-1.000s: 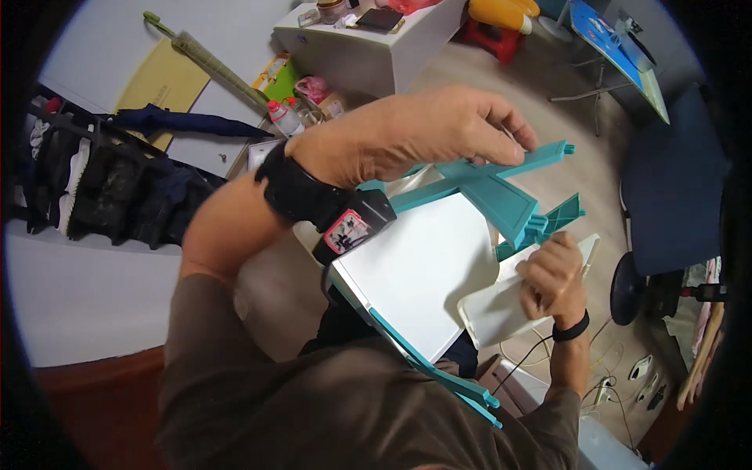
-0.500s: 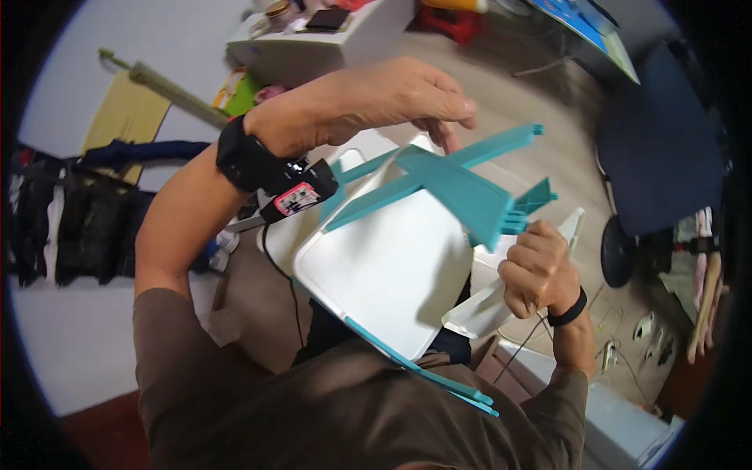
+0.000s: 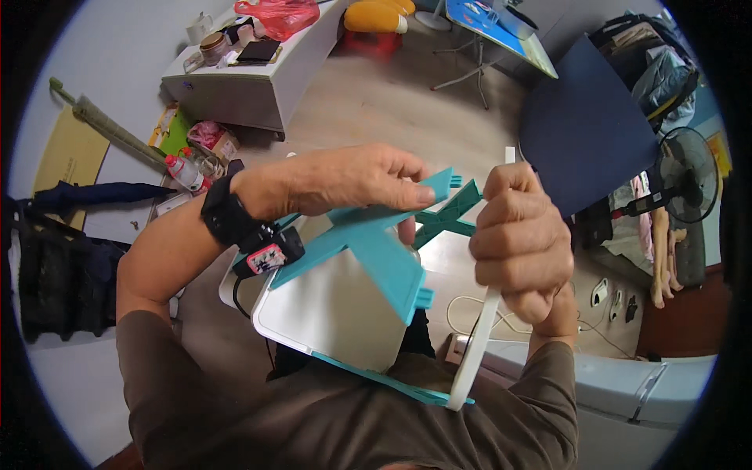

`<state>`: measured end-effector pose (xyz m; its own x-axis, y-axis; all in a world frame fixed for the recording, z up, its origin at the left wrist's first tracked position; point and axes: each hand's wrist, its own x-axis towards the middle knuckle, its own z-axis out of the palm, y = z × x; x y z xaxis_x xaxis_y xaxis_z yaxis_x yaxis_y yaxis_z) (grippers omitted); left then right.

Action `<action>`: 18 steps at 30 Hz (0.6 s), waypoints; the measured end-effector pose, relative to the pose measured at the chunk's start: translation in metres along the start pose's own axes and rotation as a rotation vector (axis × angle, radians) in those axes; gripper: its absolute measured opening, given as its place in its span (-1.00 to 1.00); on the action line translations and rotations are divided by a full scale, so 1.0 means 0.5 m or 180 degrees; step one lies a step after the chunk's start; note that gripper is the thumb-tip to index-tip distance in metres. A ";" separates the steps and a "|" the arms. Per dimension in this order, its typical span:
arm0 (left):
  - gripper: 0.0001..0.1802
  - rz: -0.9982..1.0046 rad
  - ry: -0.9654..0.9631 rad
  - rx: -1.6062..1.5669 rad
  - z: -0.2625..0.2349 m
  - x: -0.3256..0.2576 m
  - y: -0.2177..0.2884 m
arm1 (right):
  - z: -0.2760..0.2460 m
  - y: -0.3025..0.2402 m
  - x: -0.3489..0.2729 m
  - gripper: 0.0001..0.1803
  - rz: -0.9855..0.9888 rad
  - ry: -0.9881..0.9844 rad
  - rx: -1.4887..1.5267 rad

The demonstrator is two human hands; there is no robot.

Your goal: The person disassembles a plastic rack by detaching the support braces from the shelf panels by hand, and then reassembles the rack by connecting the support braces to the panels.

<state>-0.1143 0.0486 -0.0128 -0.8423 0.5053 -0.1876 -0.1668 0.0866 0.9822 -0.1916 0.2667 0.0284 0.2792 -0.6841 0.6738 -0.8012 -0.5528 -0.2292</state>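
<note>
A half-built frame of white panels and teal plastic X-shaped pieces rests against my lap. My left hand (image 3: 352,182) closes over the upper arm of the near teal X-shaped piece (image 3: 380,258), thumb on top and fingertips underneath. Below that piece lies a broad white panel (image 3: 333,313) with rounded corners. My right hand (image 3: 521,243), in a fist, grips a long white panel (image 3: 475,352), seen nearly edge-on, apart from the near teal end tabs. Another teal crosspiece (image 3: 450,215) shows between the hands. On my left wrist sits a black strapped device (image 3: 235,211).
A white desk (image 3: 235,102) with a red plastic bag (image 3: 282,16) stands at far left. To the right are a dark blue chair (image 3: 587,129) and a black fan (image 3: 689,172). Bottles (image 3: 186,172) and a folded umbrella (image 3: 110,196) lie by the left wall.
My left hand has come down onto the teal arm and taken hold of it. My right hand has risen with the white panel, which has turned more upright. The view has shifted.
</note>
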 end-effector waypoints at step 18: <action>-0.29 0.0656 0.0333 -0.0286 0.110 -0.091 -0.037 | 0.172 -0.154 -0.057 -0.77 -0.0201 0.0002 -0.0674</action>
<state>-0.0448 0.0715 -0.0216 -0.9110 0.4123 0.0119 -0.0270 -0.0882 0.9957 -0.0923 0.2881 -0.0336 0.3321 -0.6508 0.6827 -0.8754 -0.4822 -0.0338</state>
